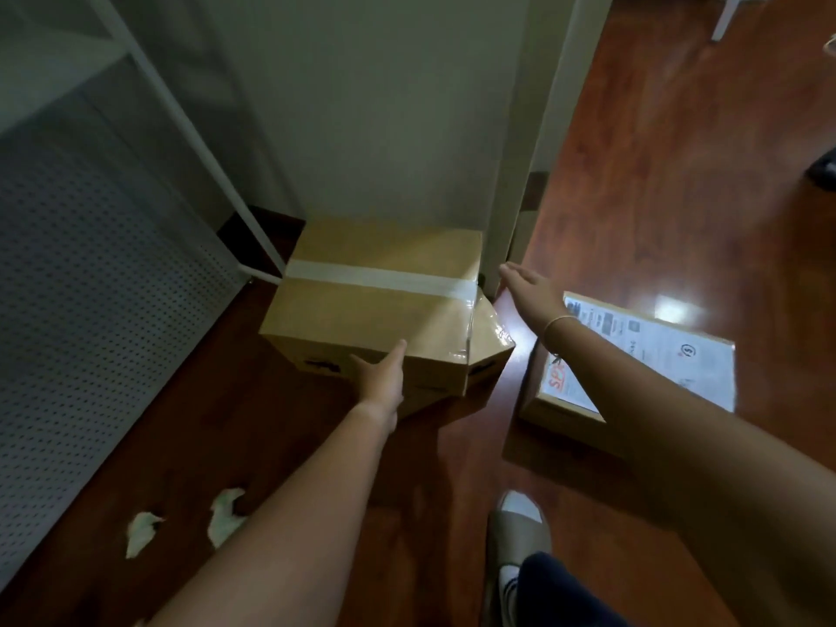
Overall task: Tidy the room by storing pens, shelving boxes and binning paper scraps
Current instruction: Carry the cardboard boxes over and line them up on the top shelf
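Taped box (375, 300): brown cardboard carton, sealed across its top with a pale tape band; stands on the floor against the foot of a white wall, between the shelf frame and the door frame.
Second box (491, 350): smaller carton, partly hidden under and behind the taped box's right corner; shiny clear tape on its visible face.
Flat parcel (633, 368): low cardboard package lying on the floor to the right of the two boxes, white printed labels on top; partly crossed by the right forearm.
Left hand (382, 373): extended forward, fingers straight and together, resting against the near top edge of the taped box; nothing gripped.
Right hand (529, 282): reaching out flat, fingers extended and loosely apart, just beside the taped box's far right corner and near the door frame; holds nothing. Contact with the box cannot be told.
Bracelet (561, 321): thin band on the right wrist.
Paper scraps (226, 513): two crumpled white pieces on the floor at lower left, close to the shelf's perforated panel, well apart from the boxes.
Shelf unit (149, 110): white metal frame with a perforated side panel, at left.
Floor (656, 196): reddish-brown glossy wood.
Foot (520, 527): grey slipper over a white sock, lower right.
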Tool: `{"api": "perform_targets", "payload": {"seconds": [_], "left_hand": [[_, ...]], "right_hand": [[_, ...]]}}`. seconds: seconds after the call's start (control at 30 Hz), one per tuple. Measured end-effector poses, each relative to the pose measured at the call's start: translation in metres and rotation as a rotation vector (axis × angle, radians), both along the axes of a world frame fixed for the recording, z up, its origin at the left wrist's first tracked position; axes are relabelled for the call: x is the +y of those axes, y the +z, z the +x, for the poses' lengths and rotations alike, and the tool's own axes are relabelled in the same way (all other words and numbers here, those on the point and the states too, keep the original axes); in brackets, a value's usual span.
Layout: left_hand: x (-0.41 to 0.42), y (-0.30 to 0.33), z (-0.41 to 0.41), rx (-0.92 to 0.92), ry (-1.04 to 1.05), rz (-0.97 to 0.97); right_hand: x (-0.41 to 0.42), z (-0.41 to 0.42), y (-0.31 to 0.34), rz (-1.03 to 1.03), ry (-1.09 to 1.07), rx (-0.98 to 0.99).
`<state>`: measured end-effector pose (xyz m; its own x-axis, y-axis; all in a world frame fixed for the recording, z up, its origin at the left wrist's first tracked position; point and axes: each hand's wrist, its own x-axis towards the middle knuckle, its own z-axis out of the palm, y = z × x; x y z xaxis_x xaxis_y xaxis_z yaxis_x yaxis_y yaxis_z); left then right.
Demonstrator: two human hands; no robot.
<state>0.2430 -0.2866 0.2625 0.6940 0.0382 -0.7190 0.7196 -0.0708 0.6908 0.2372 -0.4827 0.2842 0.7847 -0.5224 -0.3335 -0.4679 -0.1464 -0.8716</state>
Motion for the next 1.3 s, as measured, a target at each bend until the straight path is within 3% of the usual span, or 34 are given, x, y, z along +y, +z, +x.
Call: {"api": "perform_targets", "payload": {"seconds": [0.3,0.47,0.57,0.7,1.07,1.3], "left_hand": [[-0.008,-0.068,0.026,-0.002,0.111,-0.09],[-0.009,-0.075,0.034,-0.014,0.149,-0.193],[-0.01,-0.076,0.041,0.0,0.198,-0.211],[-0.003,-0.077,0.046,-0.016,0.2,-0.21],[0.024,-0.068,0.02,-0.123,0.257,-0.098],[0.052,-0.067,-0.009,-0.045,0.258,-0.191]], "right_hand": [[-0.033,0.095,-0.064,0.051,0.069,0.07],[-0.024,0.115,-0.084,0.177,0.097,0.034],[-0.029,0.127,-0.084,0.122,0.122,-0.047],[-0.042,0.141,-0.079,0.109,0.135,0.019],[-0.038,0.071,-0.075,0.025,0.224,0.141],[0.006,0.011,-0.073,0.258,0.219,0.197]]}}
